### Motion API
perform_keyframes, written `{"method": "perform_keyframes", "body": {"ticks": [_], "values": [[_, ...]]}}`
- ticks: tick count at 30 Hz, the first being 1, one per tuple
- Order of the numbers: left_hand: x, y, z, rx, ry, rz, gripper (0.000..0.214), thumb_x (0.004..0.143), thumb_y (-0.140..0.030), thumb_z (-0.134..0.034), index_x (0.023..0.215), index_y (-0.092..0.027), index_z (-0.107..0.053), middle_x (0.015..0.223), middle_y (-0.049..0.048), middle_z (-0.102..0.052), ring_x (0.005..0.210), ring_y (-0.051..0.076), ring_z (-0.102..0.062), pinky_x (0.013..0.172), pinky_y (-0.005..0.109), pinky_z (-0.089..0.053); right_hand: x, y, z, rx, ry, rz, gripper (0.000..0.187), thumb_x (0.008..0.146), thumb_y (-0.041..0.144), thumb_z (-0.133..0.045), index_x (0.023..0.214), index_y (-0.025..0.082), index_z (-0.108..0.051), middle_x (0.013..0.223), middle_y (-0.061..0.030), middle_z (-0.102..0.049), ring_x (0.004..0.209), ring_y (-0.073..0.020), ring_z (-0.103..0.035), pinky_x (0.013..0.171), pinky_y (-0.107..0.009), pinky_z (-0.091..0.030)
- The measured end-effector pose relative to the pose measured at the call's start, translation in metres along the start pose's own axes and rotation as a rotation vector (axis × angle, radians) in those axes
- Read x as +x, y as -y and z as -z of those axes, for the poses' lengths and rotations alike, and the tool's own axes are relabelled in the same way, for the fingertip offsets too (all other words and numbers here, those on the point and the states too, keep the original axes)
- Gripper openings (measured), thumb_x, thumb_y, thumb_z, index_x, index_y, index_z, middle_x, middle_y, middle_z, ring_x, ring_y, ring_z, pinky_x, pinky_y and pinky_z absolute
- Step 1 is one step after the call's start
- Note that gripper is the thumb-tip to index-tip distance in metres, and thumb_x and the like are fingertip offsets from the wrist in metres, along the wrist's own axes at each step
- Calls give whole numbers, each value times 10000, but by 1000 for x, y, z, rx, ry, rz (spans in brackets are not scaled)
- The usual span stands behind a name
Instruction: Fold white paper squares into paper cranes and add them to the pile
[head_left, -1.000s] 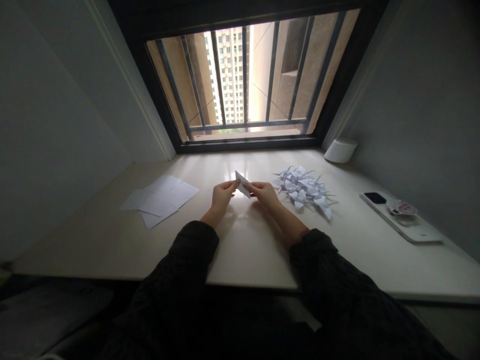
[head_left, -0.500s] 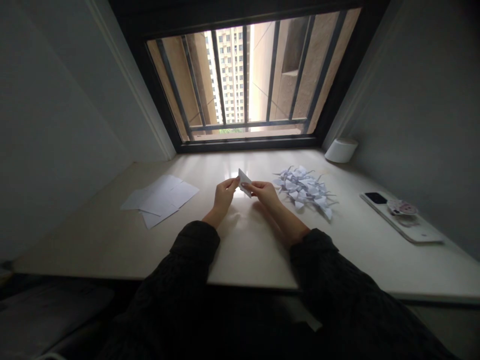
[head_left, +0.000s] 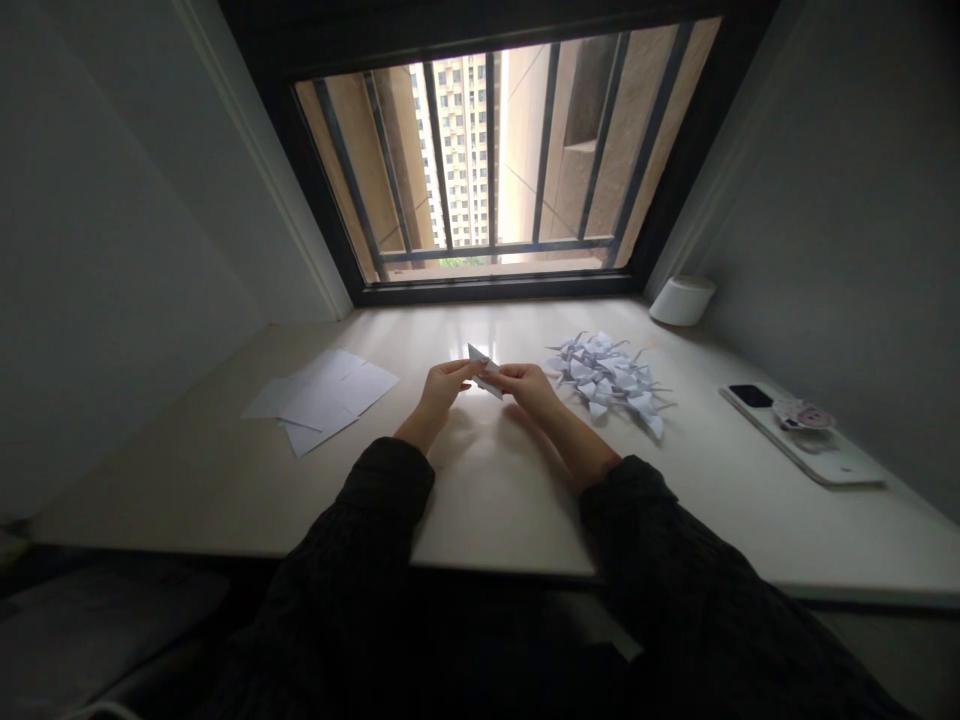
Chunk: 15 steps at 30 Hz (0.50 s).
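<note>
A small folded piece of white paper [head_left: 481, 368] is held just above the pale desk [head_left: 495, 500], in front of me at its middle. My left hand [head_left: 441, 387] pinches its left side and my right hand [head_left: 529, 384] pinches its right side, fingers closed on it. To the right of my right hand lies a heap of several folded white paper cranes [head_left: 606, 377]. Flat white paper sheets [head_left: 322, 397] lie to the left of my left hand. Dark sleeves cover both forearms.
A white phone with a sticker on it [head_left: 802, 434] lies at the right of the desk. A white round container [head_left: 681, 300] stands at the back right by the wall. A barred window [head_left: 487, 160] rises behind the desk. Grey walls close in both sides.
The folded paper has tipped lower and flatter between my fingers, and both hands have shifted slightly closer together on it.
</note>
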<state>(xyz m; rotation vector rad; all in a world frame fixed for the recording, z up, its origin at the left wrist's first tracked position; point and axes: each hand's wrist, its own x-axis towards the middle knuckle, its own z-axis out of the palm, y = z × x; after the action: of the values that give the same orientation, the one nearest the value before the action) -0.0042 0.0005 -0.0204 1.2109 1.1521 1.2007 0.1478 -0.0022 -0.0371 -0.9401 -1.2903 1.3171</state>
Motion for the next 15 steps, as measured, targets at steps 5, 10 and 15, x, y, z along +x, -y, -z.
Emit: {"method": "perform_keyframes", "body": {"ticks": [5, 10, 15], "values": [[2, 5, -1, -156, -2, 58, 378, 617, -464, -768, 862, -177, -751, 897, 84, -693, 879, 202, -590, 764, 300, -414, -2, 3, -3, -20, 5, -15, 371, 555, 501, -788, 518, 166, -634, 496, 30, -523, 522, -89, -417, 561, -263, -313], [2, 6, -1, -241, -21, 61, 317, 640, -410, -756, 872, -194, -746, 980, 76, -679, 917, 191, -583, 790, 292, -410, -3, 2, -4, -30, -1, -17, 339, 567, 461, -796, 530, 161, -644, 483, 37, -494, 515, -83, -394, 554, -266, -281], [1, 5, -3, -316, -40, 82, 283, 655, -384, -750, 873, -204, -736, 1063, 75, -658, 946, 187, -576, 783, 280, -418, -3, 3, -5, -43, -8, -24, 344, 563, 478, -787, 543, 163, -650, 492, 30, -506, 520, -90, -400, 559, -272, -287]]}}
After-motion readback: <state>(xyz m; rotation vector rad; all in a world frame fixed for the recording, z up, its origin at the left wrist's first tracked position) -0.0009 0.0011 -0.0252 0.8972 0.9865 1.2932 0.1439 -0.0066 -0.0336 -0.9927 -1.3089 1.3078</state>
